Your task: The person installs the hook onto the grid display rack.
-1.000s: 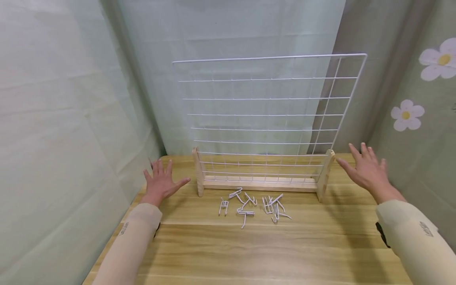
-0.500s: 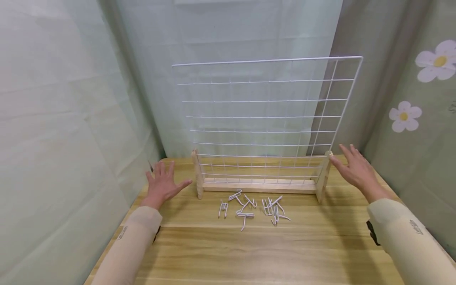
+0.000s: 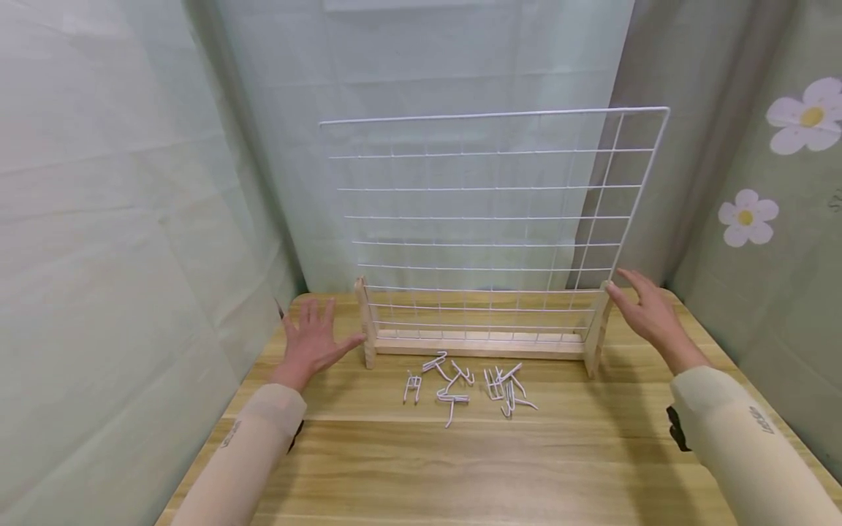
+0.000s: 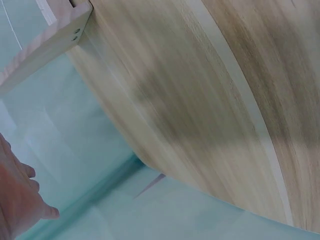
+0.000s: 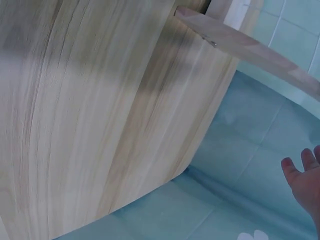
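Observation:
A white wire grid rack (image 3: 496, 218) stands upright in a wooden base (image 3: 480, 345) with a post at each end. Beside the left post (image 3: 365, 321), my left hand (image 3: 312, 347) has its fingers spread, its thumb tip right at the post in the head view. My right hand (image 3: 651, 314) is by the top of the right post (image 3: 597, 329), fingers extended and thumb overlapping the post's edge. Neither hand holds anything. Several white wire hooks (image 3: 454, 397) lie loose in front of the base. Each wrist view catches only part of its hand, at the frame's edge.
The wooden table (image 3: 421, 467) carries the rack near its back edge. Pale green curtains (image 3: 118, 256) hang close on the left, behind and on the right, where white flowers (image 3: 748, 217) are printed. A dark band (image 3: 677, 429) is on the right wrist.
Both hands have moved inward toward the rack's posts, the right hand the further of the two. The rack and the hooks have stayed in place; the head view has shifted slightly.

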Available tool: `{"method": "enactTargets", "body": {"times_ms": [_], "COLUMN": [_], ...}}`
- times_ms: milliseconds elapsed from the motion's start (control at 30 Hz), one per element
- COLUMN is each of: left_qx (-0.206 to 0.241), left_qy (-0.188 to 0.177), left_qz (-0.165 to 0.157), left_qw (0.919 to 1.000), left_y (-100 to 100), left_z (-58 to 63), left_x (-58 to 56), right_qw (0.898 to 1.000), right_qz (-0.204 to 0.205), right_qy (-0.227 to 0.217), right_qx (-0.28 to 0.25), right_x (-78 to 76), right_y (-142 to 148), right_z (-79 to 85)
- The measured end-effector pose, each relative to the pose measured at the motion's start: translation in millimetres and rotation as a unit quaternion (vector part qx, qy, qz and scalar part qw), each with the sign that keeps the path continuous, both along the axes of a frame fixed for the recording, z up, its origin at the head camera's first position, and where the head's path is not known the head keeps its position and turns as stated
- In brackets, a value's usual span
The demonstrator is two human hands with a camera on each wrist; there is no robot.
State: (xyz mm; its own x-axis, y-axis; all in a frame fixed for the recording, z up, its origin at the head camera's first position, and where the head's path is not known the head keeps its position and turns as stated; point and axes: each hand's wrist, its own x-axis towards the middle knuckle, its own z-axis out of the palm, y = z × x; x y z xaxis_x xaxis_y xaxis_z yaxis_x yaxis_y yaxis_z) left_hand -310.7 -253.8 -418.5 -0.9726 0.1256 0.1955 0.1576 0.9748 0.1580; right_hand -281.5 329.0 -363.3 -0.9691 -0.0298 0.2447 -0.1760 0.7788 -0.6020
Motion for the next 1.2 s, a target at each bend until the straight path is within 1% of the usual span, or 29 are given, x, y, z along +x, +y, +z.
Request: {"method": "enactTargets", "body": {"times_ms": [267, 500, 733, 967, 1100, 1200], "left_qx": [0.009, 0.019, 0.046, 0.080, 0.089, 0.104], "left_qy": [0.004, -0.008, -0.003, -0.005, -0.002, -0.003], "left_qz": [-0.014, -0.018, -0.025, -0.031, -0.037, -0.041], "left_qw": [0.9999, 0.9996, 0.9986, 0.9963, 0.9954, 0.9938], "left_y": [7.5, 12.9, 18.9, 22.7, 24.8, 26.5], "left_z": [-0.5, -0.2, 1.4, -0.6, -1.7, -2.8], "left_x": [2.8, 5.1, 9.5, 11.3, 13.0, 15.5], "right_qw": [0.998, 0.991, 0.986, 0.979, 0.977, 0.976], "right_qz": [-0.010, -0.014, -0.030, -0.041, -0.050, -0.053], "right_qy": [-0.008, -0.004, 0.007, 0.000, 0.000, -0.003], "right_qx": [-0.067, -0.131, -0.166, -0.198, -0.207, -0.211], "right_x": [0.6, -0.1, -1.2, -3.2, -3.6, -3.7], "right_y": [-6.6, -12.6, -18.5, -19.7, -19.2, -18.8], "right_z": [1.1, -1.4, -3.2, -5.3, -6.3, -6.9]}}
